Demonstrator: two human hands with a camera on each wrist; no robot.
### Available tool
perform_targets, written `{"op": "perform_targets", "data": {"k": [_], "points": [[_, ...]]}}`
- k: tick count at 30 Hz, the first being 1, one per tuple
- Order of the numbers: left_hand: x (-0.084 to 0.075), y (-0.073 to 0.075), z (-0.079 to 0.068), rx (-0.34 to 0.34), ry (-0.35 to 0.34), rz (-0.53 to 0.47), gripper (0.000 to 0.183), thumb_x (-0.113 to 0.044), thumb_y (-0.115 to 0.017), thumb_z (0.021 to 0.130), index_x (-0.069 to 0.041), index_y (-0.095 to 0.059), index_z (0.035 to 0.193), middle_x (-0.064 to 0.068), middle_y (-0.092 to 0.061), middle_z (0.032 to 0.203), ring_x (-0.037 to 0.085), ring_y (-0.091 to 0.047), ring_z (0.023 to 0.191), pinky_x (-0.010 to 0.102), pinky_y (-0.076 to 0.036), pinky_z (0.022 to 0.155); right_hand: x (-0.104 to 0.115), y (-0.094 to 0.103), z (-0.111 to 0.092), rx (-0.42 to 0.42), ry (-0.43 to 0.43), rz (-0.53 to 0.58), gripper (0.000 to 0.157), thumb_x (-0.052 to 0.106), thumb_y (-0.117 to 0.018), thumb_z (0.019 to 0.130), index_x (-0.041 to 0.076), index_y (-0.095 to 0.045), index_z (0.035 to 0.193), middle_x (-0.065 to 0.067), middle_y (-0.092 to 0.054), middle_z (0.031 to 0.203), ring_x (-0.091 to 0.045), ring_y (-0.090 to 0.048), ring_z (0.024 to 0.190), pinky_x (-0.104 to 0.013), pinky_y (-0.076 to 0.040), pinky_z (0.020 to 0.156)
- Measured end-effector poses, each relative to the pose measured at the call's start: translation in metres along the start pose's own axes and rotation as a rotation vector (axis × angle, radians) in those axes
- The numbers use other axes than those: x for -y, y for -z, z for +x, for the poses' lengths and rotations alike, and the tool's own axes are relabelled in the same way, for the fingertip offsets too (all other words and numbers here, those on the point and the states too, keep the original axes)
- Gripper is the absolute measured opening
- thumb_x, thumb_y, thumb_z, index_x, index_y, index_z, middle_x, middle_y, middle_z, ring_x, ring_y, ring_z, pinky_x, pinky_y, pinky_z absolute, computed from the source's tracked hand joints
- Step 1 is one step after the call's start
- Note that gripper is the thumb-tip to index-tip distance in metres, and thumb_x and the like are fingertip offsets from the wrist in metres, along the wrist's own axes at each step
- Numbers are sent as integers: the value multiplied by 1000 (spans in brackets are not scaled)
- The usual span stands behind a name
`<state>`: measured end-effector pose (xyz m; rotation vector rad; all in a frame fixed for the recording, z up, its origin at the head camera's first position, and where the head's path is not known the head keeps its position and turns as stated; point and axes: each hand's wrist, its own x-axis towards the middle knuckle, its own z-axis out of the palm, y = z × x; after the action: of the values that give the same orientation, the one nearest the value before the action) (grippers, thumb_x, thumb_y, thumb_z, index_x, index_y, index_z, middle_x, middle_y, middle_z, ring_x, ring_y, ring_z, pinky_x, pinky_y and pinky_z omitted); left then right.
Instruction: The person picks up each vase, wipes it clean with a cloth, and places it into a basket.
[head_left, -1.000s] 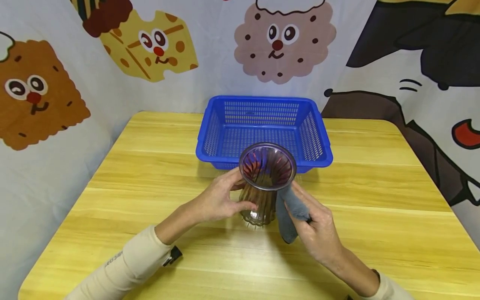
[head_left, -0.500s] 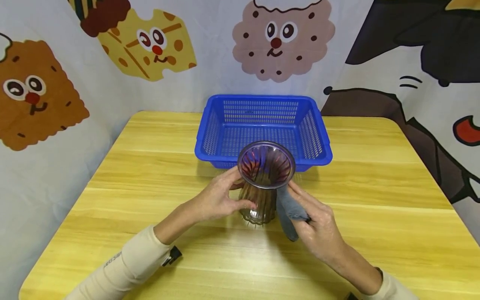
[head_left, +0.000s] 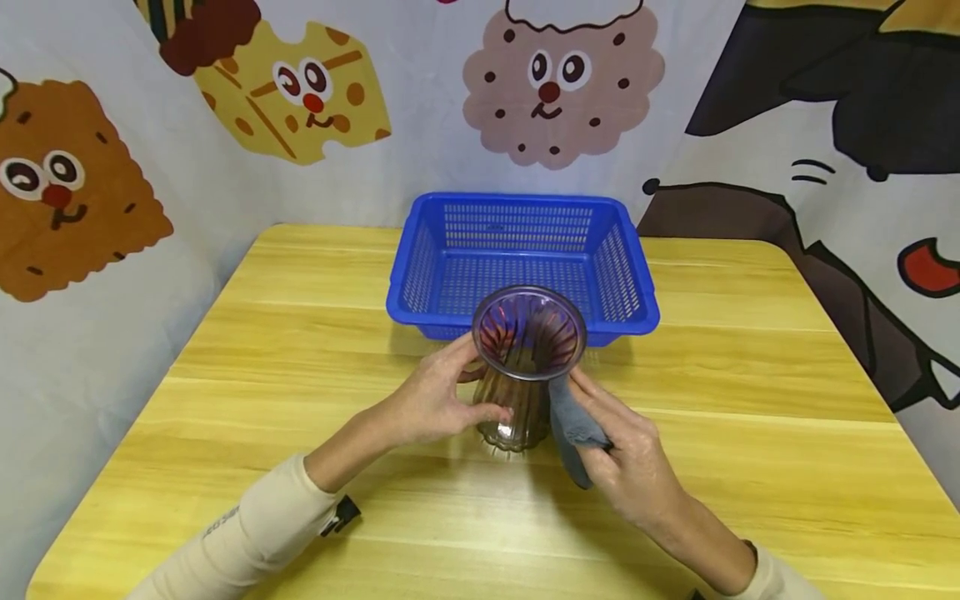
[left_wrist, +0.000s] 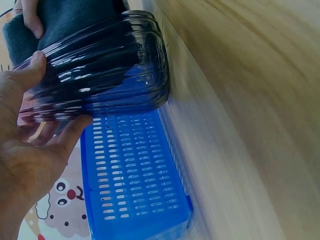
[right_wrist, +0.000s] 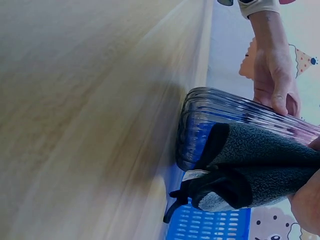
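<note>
Purple-tinted ribbed glass, probably stiff, slick and breakable, formed the flared vase (head_left: 527, 393), upright between the person's hands. Below its rim seemed the safest hold: the left hand (head_left: 431, 400) gripped there; the right hand (head_left: 633, 458) held a grey plush cloth (head_left: 573, 425) against it. Behind, a blue plastic basket (head_left: 517, 227) showed its slotted floor.

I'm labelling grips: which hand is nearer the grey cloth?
Right: the right hand holds the grey cloth against the glass vase. The left hand grips the vase's opposite side, apart from the cloth.
</note>
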<state>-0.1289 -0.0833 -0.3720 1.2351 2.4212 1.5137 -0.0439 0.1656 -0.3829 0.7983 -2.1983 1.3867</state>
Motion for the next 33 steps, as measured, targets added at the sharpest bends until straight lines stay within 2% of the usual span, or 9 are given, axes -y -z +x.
{"op": "perform_targets", "data": {"k": [4,8,13,22,33], "points": [[-1,0,0,-6,25,-16,91,-8,-93,71,-5,-47,149,10,-49,149,27,-53,130,28,-52,100,-2,0,0,15,-12,-10,56,-27,-56,79,-13,-58,133,-26,-49,145,-32,-52,131,-36,-46,105],[-3,1,1,-13,54,-47,93,-6,-94,70,-6,-46,149,10,-50,147,27,-53,130,27,-53,97,0,1,3,15,26,-43,59,-29,-59,75,-15,-58,131,-25,-50,145,-36,-54,128,-34,-47,103],[-5,1,0,-10,78,-52,93,-7,-94,70,-7,-46,150,10,-50,147,28,-53,130,26,-54,95,1,1,3,16,34,-78,59,-30,-63,73,-14,-60,130,-23,-52,144,-33,-54,128,-33,-48,103],[-3,0,-3,-3,71,-33,91,-10,-94,71,-9,-47,149,6,-50,148,25,-51,132,27,-52,100,-3,0,-3,8,32,-139,63,-33,-66,65,-14,-64,125,-21,-56,140,-38,-57,122,-28,-46,103],[-4,0,-3,-11,83,-22,94,-12,-95,71,-11,-45,151,7,-46,151,26,-49,134,26,-54,95,-6,1,-4,10,33,-139,58,-29,-66,70,-13,-64,126,-20,-56,140,-37,-57,123,-29,-45,105]]}}
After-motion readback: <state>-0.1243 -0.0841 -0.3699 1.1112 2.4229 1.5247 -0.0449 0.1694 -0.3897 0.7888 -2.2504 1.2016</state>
